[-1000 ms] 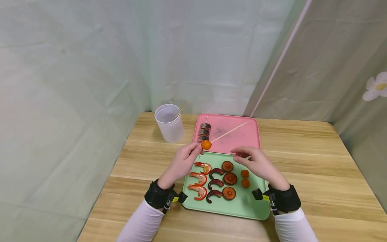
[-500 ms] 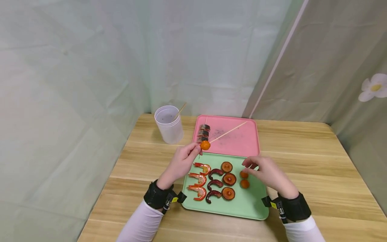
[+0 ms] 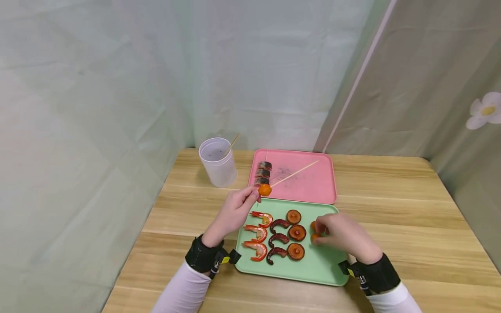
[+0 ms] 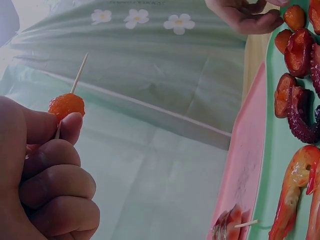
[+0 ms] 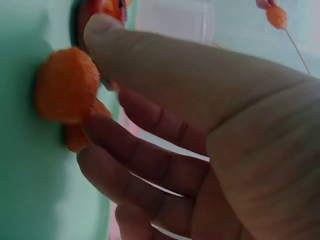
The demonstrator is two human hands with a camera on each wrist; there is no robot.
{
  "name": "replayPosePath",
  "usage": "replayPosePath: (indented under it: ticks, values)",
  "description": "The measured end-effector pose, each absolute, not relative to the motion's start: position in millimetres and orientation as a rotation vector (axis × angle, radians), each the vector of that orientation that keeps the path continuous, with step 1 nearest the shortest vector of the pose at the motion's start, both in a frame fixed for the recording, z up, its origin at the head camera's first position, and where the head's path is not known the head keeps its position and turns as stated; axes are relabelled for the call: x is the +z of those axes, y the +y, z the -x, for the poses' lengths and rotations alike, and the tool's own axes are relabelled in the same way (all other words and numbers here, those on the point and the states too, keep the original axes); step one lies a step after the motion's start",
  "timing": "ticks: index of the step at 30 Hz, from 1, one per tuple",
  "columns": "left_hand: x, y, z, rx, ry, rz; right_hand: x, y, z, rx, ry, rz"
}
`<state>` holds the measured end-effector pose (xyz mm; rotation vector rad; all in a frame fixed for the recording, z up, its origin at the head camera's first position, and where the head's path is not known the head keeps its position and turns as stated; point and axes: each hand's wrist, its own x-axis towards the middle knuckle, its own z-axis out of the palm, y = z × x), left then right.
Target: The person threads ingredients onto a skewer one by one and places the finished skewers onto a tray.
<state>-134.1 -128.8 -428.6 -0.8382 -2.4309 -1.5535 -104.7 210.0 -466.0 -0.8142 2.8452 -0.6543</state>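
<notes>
At the far left of the wooden table (image 3: 391, 195) stands a whitish cup (image 3: 219, 171) with a thin stick (image 3: 234, 143) leaning inside. Next comes the left hand (image 3: 235, 211), its thumb and forefinger pinching a skewer (image 3: 295, 173) right beneath an orange ball (image 3: 265, 190) threaded on it; the skewer slants up and to the right, held over the pink tray (image 3: 318, 187). Three dark-skinned, fish-like pieces (image 3: 263, 173) sit on a stick along that tray's left side. In front, the green tray (image 3: 309, 274) bears columns of food: three shrimp (image 3: 261, 249), three purplish tentacles (image 3: 278, 236), then three brown mushroom caps (image 3: 297, 232). Right of these lie two loose orange balls (image 5: 67, 85), near each other, and the right hand (image 3: 346, 232) is at them, thumb and fingers parted around the nearer one rather than closed; whether a fingertip touches it, I cannot tell.
</notes>
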Motion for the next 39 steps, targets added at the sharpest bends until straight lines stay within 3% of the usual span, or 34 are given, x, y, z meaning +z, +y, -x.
replayPosePath:
  ticks: [15, 39]
  values:
    - [-427, -133, 134, -1.545, -2.434, 0.815, -471, 208, 100, -0.623, 2.829, 0.606]
    - [-424, -134, 134, -1.535, -2.452, 0.796, -460, 222, 101, -0.803, 2.597, 0.599]
